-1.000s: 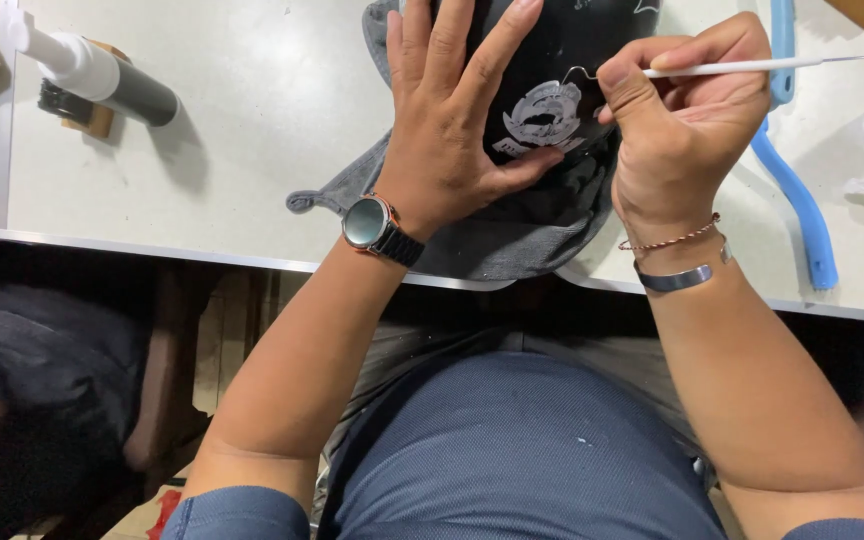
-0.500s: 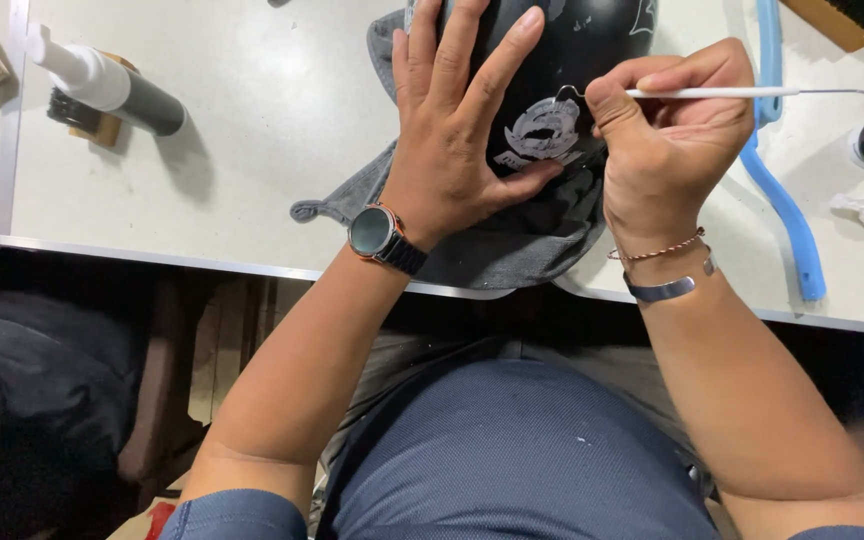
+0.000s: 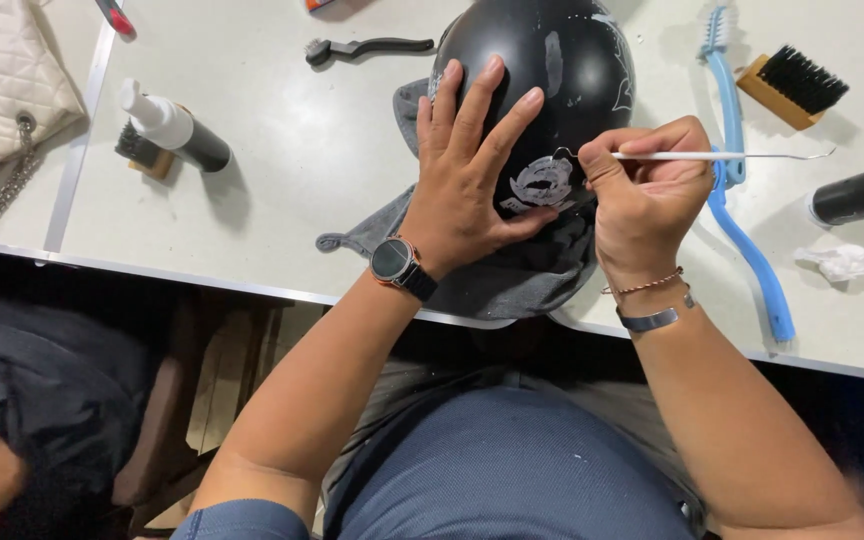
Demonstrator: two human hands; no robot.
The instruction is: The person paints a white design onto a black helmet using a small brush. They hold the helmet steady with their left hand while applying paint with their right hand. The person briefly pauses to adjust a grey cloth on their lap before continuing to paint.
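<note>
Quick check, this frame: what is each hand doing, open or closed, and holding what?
Left hand: open, fingers spread flat on the black helmet.
Right hand: closed, pinching a thin white pick tool at the helmet's decal.

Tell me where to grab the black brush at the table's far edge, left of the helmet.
Take the black brush by its thin handle, from the helmet side. The bristle head points left, and the handle end lies free on the table, so fingers could likely pinch it from above.

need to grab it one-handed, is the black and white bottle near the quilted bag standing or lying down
Lying down: the bottle rests on its side on the table, white cap toward the quilted bag.
</note>
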